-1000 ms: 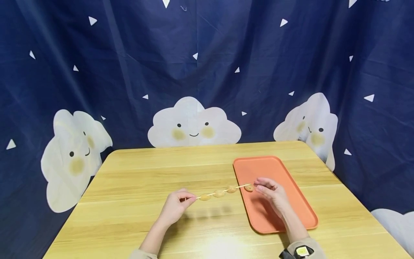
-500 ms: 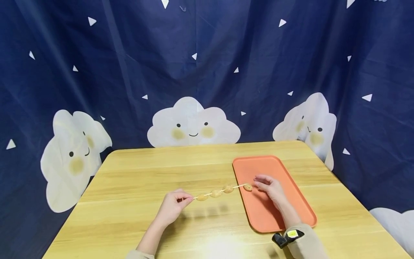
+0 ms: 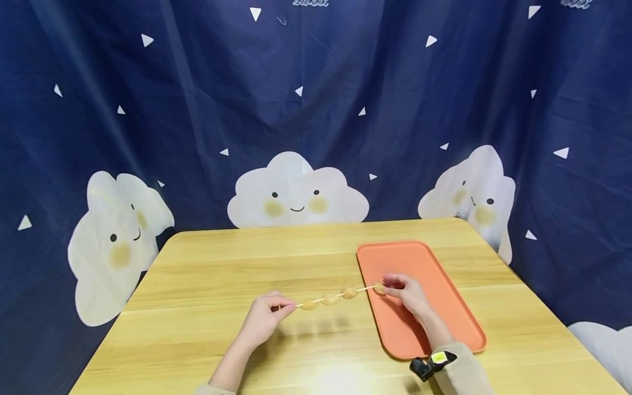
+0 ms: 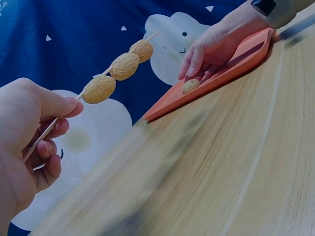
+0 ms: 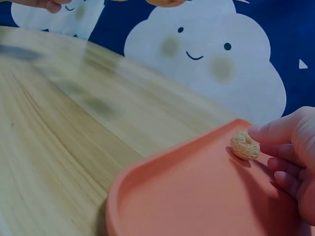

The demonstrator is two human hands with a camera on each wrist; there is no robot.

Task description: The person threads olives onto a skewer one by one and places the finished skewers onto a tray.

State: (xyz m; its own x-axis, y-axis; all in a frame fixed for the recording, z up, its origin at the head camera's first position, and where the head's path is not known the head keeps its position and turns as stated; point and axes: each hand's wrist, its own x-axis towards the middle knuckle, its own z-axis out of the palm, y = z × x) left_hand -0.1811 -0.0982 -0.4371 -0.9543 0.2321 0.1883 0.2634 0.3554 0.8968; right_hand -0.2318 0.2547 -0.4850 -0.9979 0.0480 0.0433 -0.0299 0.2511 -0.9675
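Observation:
My left hand (image 3: pixel 264 318) pinches a thin wooden skewer (image 4: pixel 44 133) near its lower end, thumb against fingers. Several brown wrinkled oval balls are involved: three are threaded on the skewer, one of them a threaded ball (image 4: pixel 100 89) closest to the thumb. The skewer's bare tip (image 4: pixel 153 36) sticks out past the farthest one. A loose brown wrinkled ball (image 5: pixel 244 146) is at the far left part of the orange tray (image 3: pixel 395 252). My right hand (image 3: pixel 412 299) pinches this loose ball with thumb and fingertips, close over the tray's floor; the fingers behind it are partly hidden.
The wooden table (image 3: pixel 222 263) extends around the tray, with the skewer above its middle. A dark blue curtain (image 3: pixel 326 55) with clouds and triangles hangs behind the table. A black strap device (image 3: pixel 432 365) sits on the right wrist.
My right hand has moved in from beside the loose ball and now has its fingertips on it. The left hand and skewer have barely moved; the head view has tilted slightly up.

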